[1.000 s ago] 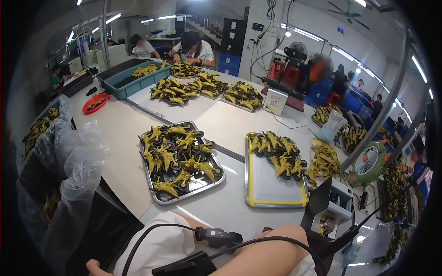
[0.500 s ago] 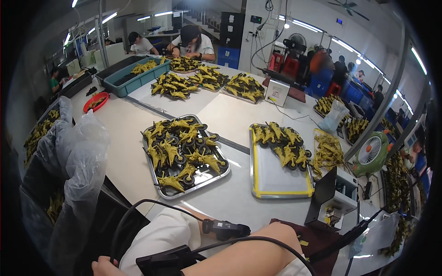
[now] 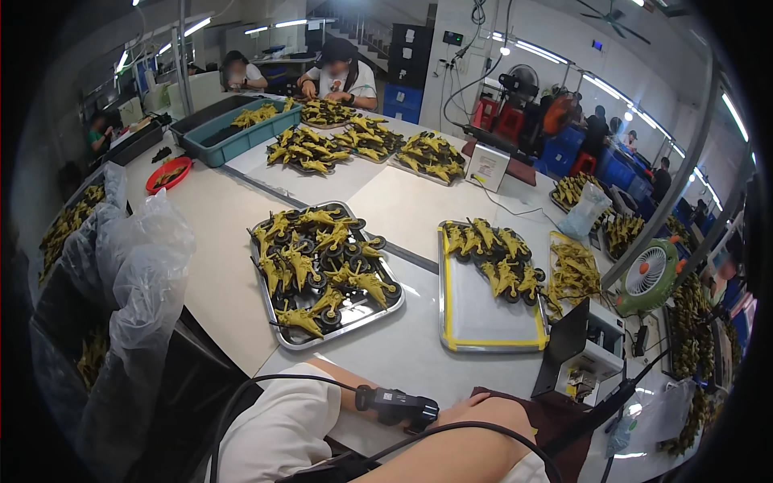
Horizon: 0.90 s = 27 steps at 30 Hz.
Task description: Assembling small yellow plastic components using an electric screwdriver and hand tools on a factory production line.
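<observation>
- Since half a second ago, the right hand's fingers have gone from the lower-left edge, and the left hand [image 3: 460,409] has come into view beside the right forearm [image 3: 455,451].
- The left hand is partly hidden behind that forearm; its curl and whether it has hold of anything cannot be told. The right hand is out of view, its state unknown.
- A black device [image 3: 394,406] sits on the left wrist.
- Just beyond the left arm, on the table [image 3: 483,377], lies a metal tray [image 3: 362,310] heaped with yellow-and-black wheeled parts [image 3: 299,267].
- To its right, well apart, a yellow-taped tray [image 3: 491,320] carries similar parts [image 3: 501,278] toward its far end, its near portion bare.
- Right of that tray stand a white-and-black machine [image 3: 597,350] and a green fan [image 3: 649,278].
- Across the table, a co-worker [image 3: 342,80] sits behind more loaded trays.
</observation>
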### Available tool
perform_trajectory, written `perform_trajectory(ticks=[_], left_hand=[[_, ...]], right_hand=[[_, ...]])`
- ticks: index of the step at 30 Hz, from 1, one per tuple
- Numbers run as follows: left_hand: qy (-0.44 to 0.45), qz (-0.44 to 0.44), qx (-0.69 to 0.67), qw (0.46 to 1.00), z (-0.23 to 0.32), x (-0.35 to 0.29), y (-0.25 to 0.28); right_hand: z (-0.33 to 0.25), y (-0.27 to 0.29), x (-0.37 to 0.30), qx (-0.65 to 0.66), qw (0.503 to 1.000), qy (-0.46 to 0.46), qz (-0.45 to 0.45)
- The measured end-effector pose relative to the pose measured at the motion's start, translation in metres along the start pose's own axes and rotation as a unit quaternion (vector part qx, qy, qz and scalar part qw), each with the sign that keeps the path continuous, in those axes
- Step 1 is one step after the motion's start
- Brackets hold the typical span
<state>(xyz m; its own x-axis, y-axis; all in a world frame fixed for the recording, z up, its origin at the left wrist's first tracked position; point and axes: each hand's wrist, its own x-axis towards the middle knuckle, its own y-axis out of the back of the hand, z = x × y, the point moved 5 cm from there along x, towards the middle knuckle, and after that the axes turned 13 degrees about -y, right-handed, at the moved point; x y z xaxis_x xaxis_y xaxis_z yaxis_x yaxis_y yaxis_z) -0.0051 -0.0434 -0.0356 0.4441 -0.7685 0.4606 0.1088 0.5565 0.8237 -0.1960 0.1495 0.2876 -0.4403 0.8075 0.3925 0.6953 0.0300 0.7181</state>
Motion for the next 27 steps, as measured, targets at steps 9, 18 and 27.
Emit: perform_trajectory(ticks=[9, 18, 27], left_hand=[[-0.003, 0.004, -0.003, 1.0, -0.001, 0.006, -0.009], [0.019, -0.015, 0.015, 1.0, -0.006, 0.018, -0.022], [-0.007, -0.02, -0.018, 1.0, 0.001, 0.017, 0.01]], right_hand=[[-0.002, -0.011, -0.002, -0.047, 0.998, -0.018, 0.043], [-0.002, -0.008, -0.007, 0.016, 1.0, -0.009, 0.009], [0.004, 0.001, -0.003, 0.021, 0.999, -0.034, -0.01]])
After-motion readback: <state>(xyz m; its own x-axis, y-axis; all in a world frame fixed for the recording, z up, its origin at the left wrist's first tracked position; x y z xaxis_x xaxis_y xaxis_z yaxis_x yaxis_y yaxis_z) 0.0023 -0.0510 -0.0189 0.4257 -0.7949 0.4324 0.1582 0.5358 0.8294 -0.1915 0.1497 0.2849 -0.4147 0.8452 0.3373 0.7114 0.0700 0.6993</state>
